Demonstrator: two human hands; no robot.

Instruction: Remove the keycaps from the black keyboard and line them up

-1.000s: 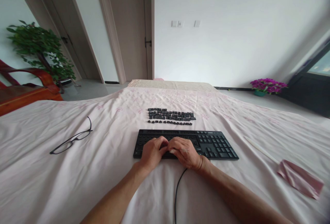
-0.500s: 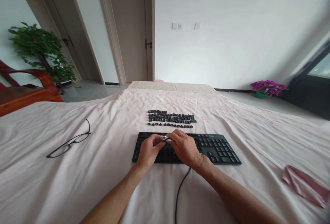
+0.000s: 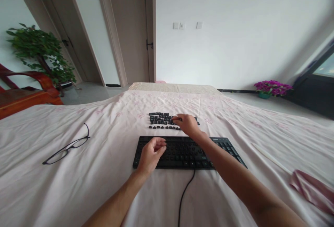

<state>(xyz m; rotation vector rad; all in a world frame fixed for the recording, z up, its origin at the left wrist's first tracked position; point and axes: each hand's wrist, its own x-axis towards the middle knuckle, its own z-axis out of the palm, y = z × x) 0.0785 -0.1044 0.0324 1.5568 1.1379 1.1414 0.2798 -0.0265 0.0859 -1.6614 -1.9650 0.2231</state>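
Note:
A black keyboard (image 3: 180, 154) lies on the cloth, many of its keycaps off in the main block. Over its left part is my left hand (image 3: 152, 154), its fingers half curled and the thumb a little apart, with nothing visible between them. My right hand (image 3: 188, 124) reaches past the keyboard's back edge to the loose black keycaps (image 3: 159, 119), which lie in several rows on the cloth. Thumb and fingertips of that hand are pinched together at the right side of the rows. What they hold is too small to make out, and the hand hides some keycaps.
Black-framed glasses (image 3: 68, 147) lie unfolded at the left on the pale floral cloth (image 3: 104, 185). The keyboard's cable (image 3: 184, 192) runs toward me. A pink cloth piece (image 3: 311, 188) and a thin pale stick (image 3: 271, 158) lie at the right.
My right hand has moved from the keyboard forward to the loose keycaps. The thin shiny metal piece seen between both hands is no longer plainly visible. My left hand has stayed over the keyboard, its fingers loosened.

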